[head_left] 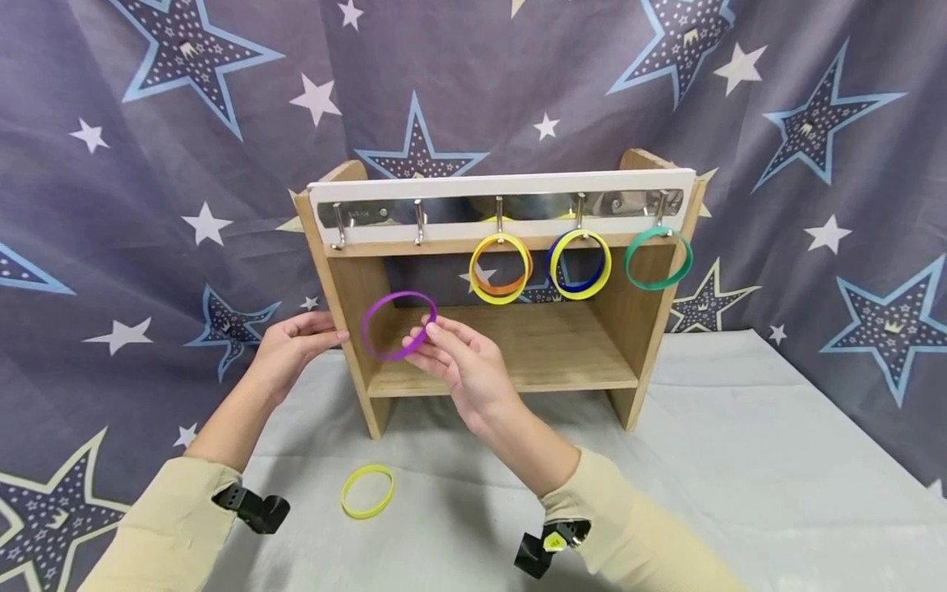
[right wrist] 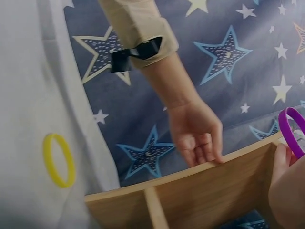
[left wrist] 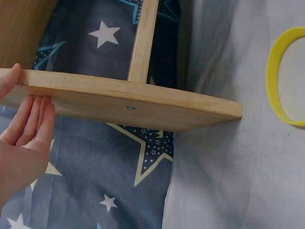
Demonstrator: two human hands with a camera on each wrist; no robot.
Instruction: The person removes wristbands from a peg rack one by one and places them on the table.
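My right hand (head_left: 436, 341) pinches a purple ring (head_left: 388, 316) in front of the wooden rack's (head_left: 355, 288) left half, below two bare hooks (head_left: 340, 230). The purple ring (right wrist: 294, 131) shows at the right edge of the right wrist view, by my fingertips (right wrist: 281, 157). My left hand (head_left: 296, 341) lies open with straight fingers against the rack's left side panel (left wrist: 128, 100). Yellow and orange rings (head_left: 501, 267), a blue and yellow pair (head_left: 579, 263) and a green ring (head_left: 658, 257) hang from the three right hooks. A yellow ring (head_left: 367, 491) lies on the table.
The rack stands on a pale grey cloth (head_left: 740, 460) in front of a star-patterned backdrop (head_left: 148, 164). The loose yellow ring (left wrist: 286, 76) lies near the rack's left foot. A shelf board (head_left: 547, 353) spans the rack's lower part.
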